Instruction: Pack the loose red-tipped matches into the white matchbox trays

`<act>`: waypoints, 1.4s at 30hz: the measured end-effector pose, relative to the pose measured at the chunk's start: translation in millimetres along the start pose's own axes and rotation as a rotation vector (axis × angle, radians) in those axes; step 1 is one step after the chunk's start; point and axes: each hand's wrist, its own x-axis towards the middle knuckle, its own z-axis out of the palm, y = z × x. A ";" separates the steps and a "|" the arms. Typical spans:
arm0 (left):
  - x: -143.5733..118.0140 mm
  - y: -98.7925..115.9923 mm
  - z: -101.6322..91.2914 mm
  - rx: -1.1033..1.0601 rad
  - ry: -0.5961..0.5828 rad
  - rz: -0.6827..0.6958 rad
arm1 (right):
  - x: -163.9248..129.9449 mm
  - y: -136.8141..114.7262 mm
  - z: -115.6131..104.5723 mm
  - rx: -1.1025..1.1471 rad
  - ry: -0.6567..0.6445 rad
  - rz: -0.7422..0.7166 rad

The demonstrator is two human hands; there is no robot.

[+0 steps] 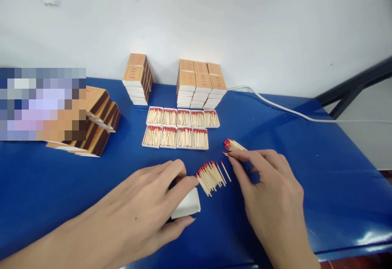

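My left hand is curled around a small white matchbox tray, index finger on its far side and thumb on its near side. Part of the tray is hidden under the fingers. Just right of it, a loose spread of red-tipped matches lies on the table, touching or very close to my index fingertip. Between thumb and index finger, my right hand pinches a match; whether there is more than one I cannot tell. Behind those fingertips lies a second small pile of matches.
Two rows of filled matchbox trays lie farther back on the blue table. Stacks of closed matchboxes stand by the wall, with another stack left of them and more boxes at far left. A white cable crosses the back right.
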 end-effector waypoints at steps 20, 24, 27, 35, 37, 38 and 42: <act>1.8 -1.5 -1.3 0.008 0.011 0.003 | -8.5 -3.3 -9.9 0.091 -0.135 0.153; 2.7 -2.0 -1.3 0.003 0.020 0.011 | -9.8 -8.4 -11.8 0.136 -0.156 0.146; 2.2 -1.8 -1.4 0.010 0.013 0.009 | -6.4 -7.3 -13.3 0.136 -0.124 0.118; -0.6 -1.2 -1.0 0.028 0.008 0.004 | 5.5 6.4 -4.5 0.038 -0.004 0.082; 0.1 -1.2 -0.9 0.027 0.010 0.004 | 4.9 6.6 -2.4 0.047 -0.016 0.083; 0.5 -1.2 -0.9 0.026 0.013 0.004 | 4.5 6.3 -2.1 0.050 -0.017 0.086; 1.3 -0.8 -1.0 0.023 0.010 -0.002 | 3.8 4.2 -3.7 0.051 -0.039 0.110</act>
